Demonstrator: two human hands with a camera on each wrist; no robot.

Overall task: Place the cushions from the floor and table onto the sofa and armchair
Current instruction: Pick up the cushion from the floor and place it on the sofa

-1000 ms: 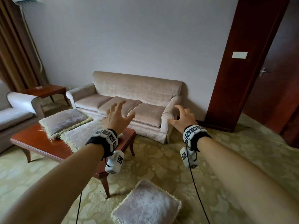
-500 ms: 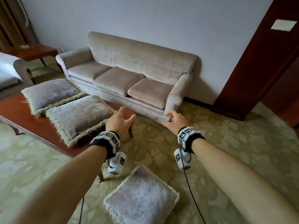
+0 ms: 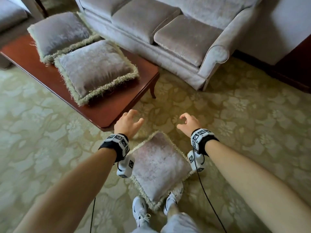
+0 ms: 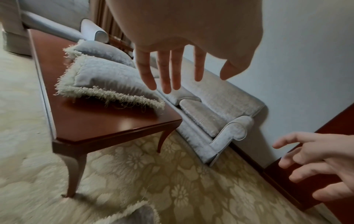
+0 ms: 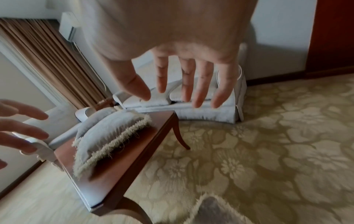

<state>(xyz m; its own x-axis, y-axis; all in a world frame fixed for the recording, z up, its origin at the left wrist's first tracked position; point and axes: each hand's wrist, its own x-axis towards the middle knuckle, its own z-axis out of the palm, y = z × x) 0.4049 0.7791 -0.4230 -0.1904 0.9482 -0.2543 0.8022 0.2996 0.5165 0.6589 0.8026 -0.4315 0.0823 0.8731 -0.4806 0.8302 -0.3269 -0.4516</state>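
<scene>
A grey fringed cushion [image 3: 158,167] lies on the carpet just ahead of my feet; its edge shows in the wrist views [image 4: 138,215] [image 5: 216,210]. Two more fringed cushions, the nearer one [image 3: 96,68] and the farther one [image 3: 58,32], lie on the wooden coffee table [image 3: 114,113]. The beige sofa [image 3: 185,37] stands beyond it, the armchair [image 3: 10,17] at far left. My left hand [image 3: 129,121] and right hand [image 3: 186,122] hover above the floor cushion's far edge, fingers spread and empty.
Patterned green carpet [image 3: 244,123] covers the floor, with open room to the right of the sofa arm. A dark wood door frame [image 3: 296,68] stands at the right. My white shoes [image 3: 139,211] stand at the floor cushion's near edge. The table corner sits close to my left hand.
My view has tilted down from the sofa to the floor cushion. Both hands have dropped lower, from in front of the sofa to above the floor cushion, still empty.
</scene>
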